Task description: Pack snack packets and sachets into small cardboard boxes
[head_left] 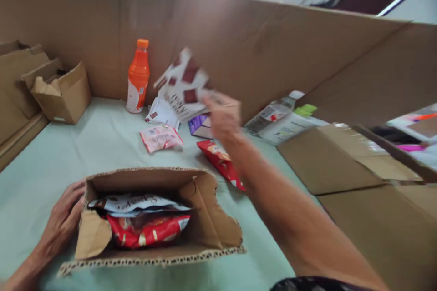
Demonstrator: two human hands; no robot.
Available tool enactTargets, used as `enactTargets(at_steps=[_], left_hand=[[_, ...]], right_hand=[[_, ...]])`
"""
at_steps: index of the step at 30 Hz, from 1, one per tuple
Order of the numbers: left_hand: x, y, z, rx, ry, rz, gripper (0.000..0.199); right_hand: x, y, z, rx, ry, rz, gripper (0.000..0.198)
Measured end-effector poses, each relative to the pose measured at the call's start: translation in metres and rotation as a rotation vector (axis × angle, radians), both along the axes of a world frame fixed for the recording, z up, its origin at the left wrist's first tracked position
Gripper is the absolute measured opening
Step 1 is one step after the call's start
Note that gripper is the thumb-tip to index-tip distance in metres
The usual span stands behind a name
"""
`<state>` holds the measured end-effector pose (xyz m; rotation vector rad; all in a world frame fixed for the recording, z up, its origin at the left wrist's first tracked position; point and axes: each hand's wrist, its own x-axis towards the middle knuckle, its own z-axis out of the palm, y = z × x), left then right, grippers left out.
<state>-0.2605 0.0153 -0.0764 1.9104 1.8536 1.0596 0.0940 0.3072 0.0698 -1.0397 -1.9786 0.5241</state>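
Note:
My right hand (223, 111), blurred by motion, is closed on the edge of a white packet with brown squares (186, 86), raised above the table's far side. Close to me stands an open cardboard box (205, 209) with a ragged cut rim. Inside it lie a red snack bag (148, 232) and a pale packet with dark lettering (136, 203). My left hand (66, 213) grips the box's left wall, its fingertips partly hidden. Beneath the raised packet are a similar white packet (163, 111) and a purple-and-white carton (200, 126).
A pink packet (161, 138) and a red bag (221, 163) lie beyond the box. An orange bottle (138, 77) stands near the cardboard wall (273, 45). Small boxes (68, 93) are at left; a clear bottle (273, 111), a green-capped container (290, 127) and larger boxes (327, 159) at right.

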Motion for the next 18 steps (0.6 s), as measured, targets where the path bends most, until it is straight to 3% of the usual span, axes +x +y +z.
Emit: enactTargets(at_steps=[2,5,9,13,16,18], left_hand=[[0.005,-0.001,0.000,-0.036,-0.045,0.005,0.048],[0.008,-0.001,-0.002,-0.064,-0.084,0.002,0.047],[0.011,-0.001,-0.001,-0.066,-0.083,-0.010,0.042],[0.014,-0.001,0.002,-0.053,-0.083,0.004,0.049],[0.015,-0.003,0.006,-0.067,-0.089,0.006,0.054],[0.016,-0.004,0.008,-0.078,-0.095,0.010,0.056]], right_hand=[[0.015,-0.037,0.025,0.061,0.125,-0.059,0.056],[0.031,-0.107,0.054,0.248,0.305,-0.181,0.030],[0.028,-0.178,0.057,0.222,0.119,-0.067,0.023],[0.005,-0.185,0.038,0.262,0.034,0.202,0.030],[-0.003,-0.173,0.027,0.121,-0.285,0.394,0.025],[-0.001,-0.169,0.026,0.053,-0.461,0.413,0.034]])
